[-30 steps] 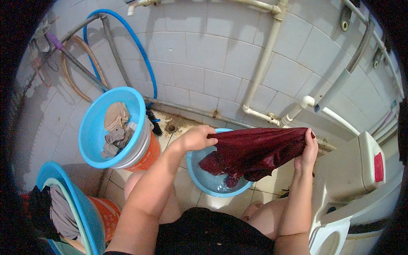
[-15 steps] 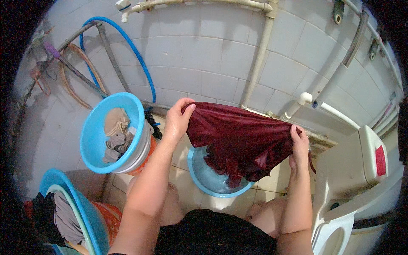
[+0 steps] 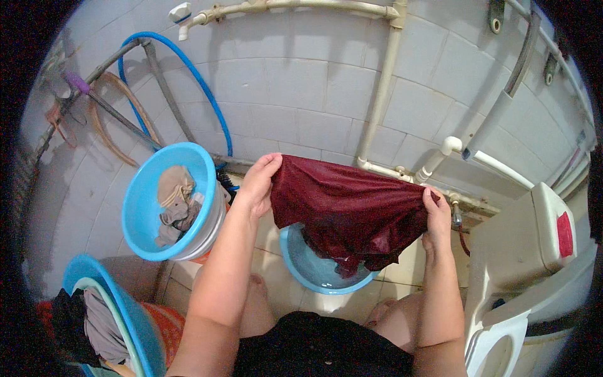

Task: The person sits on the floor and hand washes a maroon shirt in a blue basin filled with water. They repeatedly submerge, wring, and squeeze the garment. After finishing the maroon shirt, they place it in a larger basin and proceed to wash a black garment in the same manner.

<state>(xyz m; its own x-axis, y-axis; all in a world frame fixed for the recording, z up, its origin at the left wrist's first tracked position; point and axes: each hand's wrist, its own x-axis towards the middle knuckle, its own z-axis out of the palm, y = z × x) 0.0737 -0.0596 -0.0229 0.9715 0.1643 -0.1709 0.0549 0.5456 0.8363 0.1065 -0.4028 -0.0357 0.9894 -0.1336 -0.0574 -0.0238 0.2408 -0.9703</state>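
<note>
A wet dark maroon cloth garment [image 3: 352,207] is stretched between my two hands. My left hand [image 3: 259,182] pinches its upper left corner, and my right hand [image 3: 436,217] grips the upper right end. Below it on the floor stands a light blue basin [image 3: 308,270] with water in it. The garment's lower folds hang down over the basin and hide its far side; the lowest part appears to reach the water.
Left of me, a blue basin [image 3: 135,217] holding beige and grey clothes [image 3: 179,210] rests on a bucket. Nearer, another blue tub [image 3: 141,314] has dark and grey clothes. A toilet [image 3: 515,251] stands at right. Along the tiled wall run pipes [image 3: 380,94] and a blue hose [image 3: 201,78].
My left hand has come slightly down and left, and my right hand slightly down. The garment's spread has shifted with them. Both hands keep their hold.
</note>
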